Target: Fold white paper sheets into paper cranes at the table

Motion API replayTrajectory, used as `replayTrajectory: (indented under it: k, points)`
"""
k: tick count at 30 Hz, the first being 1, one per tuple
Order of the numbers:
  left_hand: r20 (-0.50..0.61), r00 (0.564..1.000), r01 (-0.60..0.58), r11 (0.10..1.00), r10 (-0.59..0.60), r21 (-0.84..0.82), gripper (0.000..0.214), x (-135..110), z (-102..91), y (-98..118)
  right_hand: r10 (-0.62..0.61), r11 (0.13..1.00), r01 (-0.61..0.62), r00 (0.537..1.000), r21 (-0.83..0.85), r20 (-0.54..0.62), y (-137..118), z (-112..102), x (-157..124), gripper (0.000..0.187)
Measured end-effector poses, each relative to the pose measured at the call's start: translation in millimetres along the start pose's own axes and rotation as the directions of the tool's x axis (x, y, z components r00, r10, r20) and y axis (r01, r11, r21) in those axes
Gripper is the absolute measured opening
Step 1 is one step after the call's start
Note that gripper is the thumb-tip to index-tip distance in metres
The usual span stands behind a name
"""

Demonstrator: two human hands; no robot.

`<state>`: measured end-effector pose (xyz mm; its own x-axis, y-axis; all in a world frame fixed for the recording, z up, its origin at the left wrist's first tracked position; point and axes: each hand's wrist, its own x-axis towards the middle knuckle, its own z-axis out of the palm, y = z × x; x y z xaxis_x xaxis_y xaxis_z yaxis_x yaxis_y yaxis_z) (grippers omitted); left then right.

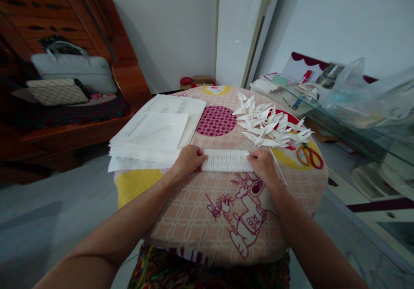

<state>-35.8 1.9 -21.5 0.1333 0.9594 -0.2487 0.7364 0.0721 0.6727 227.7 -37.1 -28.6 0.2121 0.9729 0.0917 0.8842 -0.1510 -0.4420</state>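
A folded strip of printed paper lies on the round table covered by a pink cartoon cloth. My left hand is closed and presses on the strip's left end. At the right end, my right hand pinches the strip with curled fingers. Just beyond the strip lies a pile of several folded white paper cranes. A stack of printed sheets sits at the table's left side, close to my left hand.
Orange-handled scissors lie at the table's right edge. A glass-topped table with plastic bags and papers stands to the right. A wooden bench with bags is at the left, a white floor air conditioner behind.
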Motion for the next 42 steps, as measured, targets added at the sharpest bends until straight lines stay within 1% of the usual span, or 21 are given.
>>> replayTrajectory:
  k: [2,6,15,20,24,35,42]
  points:
    - [0.0,1.0,0.001,1.0,-0.001,0.007,0.016,-0.1,0.2,0.2,-0.015,1.0,0.015,1.0,-0.013,-0.002,1.0,0.1,0.9,0.022]
    - [-0.014,1.0,-0.002,0.999,0.002,0.033,0.016,-1.9,-0.9,2.7,0.016,0.999,-0.016,1.0,-0.039,0.003,-1.5,-0.4,3.0,0.021]
    - [-0.034,0.999,-0.018,0.994,0.022,0.112,0.016,-1.4,-2.4,5.3,0.061,0.981,-0.058,0.998,-0.185,0.009,-12.1,-3.4,0.9,0.024]
    - [-0.023,1.0,-0.01,0.996,0.012,0.084,0.017,-1.9,-2.4,5.9,0.095,0.979,-0.087,0.995,-0.183,0.036,-14.3,-4.0,1.8,0.024]
    - [-0.005,1.0,0.019,0.998,-0.019,0.055,0.019,-1.8,-2.2,5.7,0.108,0.975,-0.102,0.994,-0.195,0.024,-15.5,-4.0,0.9,0.024]
    - [-0.028,1.0,-0.005,0.993,0.008,0.117,0.019,-1.5,-2.4,7.4,0.12,0.971,-0.11,0.992,-0.213,0.033,-14.5,-2.4,1.1,0.025]
    - [-0.02,1.0,0.013,0.996,-0.011,0.086,0.02,0.6,-1.3,5.3,0.11,0.968,-0.102,0.994,-0.231,0.02,-13.1,-0.8,0.8,0.025]
